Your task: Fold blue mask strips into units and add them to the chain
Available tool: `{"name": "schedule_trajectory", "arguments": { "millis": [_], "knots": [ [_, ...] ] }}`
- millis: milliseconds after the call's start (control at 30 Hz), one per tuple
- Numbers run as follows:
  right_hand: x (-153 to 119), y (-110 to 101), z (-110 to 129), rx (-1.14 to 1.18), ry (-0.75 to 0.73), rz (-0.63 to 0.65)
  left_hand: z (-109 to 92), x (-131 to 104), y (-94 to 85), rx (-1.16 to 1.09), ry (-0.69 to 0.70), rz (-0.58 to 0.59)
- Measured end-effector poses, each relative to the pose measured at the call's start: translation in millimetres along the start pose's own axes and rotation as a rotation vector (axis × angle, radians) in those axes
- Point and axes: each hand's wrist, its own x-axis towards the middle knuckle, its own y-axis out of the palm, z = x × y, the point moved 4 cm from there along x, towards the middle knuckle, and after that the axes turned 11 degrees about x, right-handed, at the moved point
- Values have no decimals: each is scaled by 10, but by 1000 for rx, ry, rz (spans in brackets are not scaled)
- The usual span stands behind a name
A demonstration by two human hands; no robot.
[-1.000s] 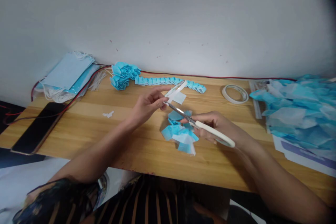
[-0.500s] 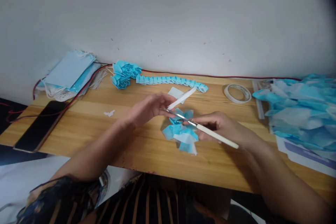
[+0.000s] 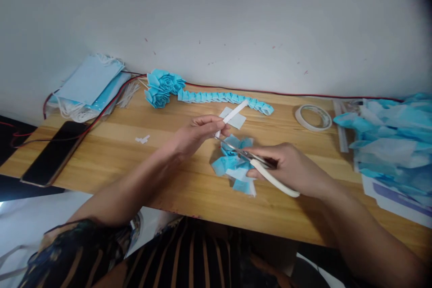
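Observation:
A white strip (image 3: pixel 236 111) is pinched between the thumb and fingers of my left hand (image 3: pixel 202 132), slanting up to the right. My right hand (image 3: pixel 288 166) grips white-handled scissors (image 3: pixel 275 180); their blades point left, with the tips at the strip's lower end by my left fingertips. Below the blades, blue and white fabric pieces (image 3: pixel 232 166) lie on the wooden table (image 3: pixel 189 189). Behind the strip sits a pale square piece (image 3: pixel 237 120). A pleated blue strip (image 3: pixel 212 97) runs along the back, beside blue folded flowers (image 3: pixel 162 87).
At the left are a stack of masks (image 3: pixel 89 81), a phone (image 3: pixel 54 153) and a red-black cable. Small white scraps (image 3: pixel 142 139) lie left of my left hand. A tape roll (image 3: pixel 313 117) and a heap of blue and white pieces (image 3: pixel 394 139) are at the right.
The scissors have turned so that both handles show, and their tips have moved to the strip's lower end. My left fingers have closed more tightly round the strip. The view has shifted slightly.

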Motion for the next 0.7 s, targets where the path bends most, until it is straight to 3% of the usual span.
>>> {"name": "schedule_trajectory", "arguments": {
  "millis": [367,433,533,600,700],
  "knots": [
    [-128,38,107,-283,-246,-204,-35,-6,-11,85,72,-82],
    [-129,152,102,-331,-301,-139,-83,16,-72,75,76,-109],
    [-112,354,120,-314,-353,104,-201,58,-262,14,146,-217],
    [-92,310,139,-220,-285,114,-243,73,-363,-10,185,-254],
    [-75,-9,118,68,-103,-77,-180,83,-342,-24,131,-169]
  ]
}}
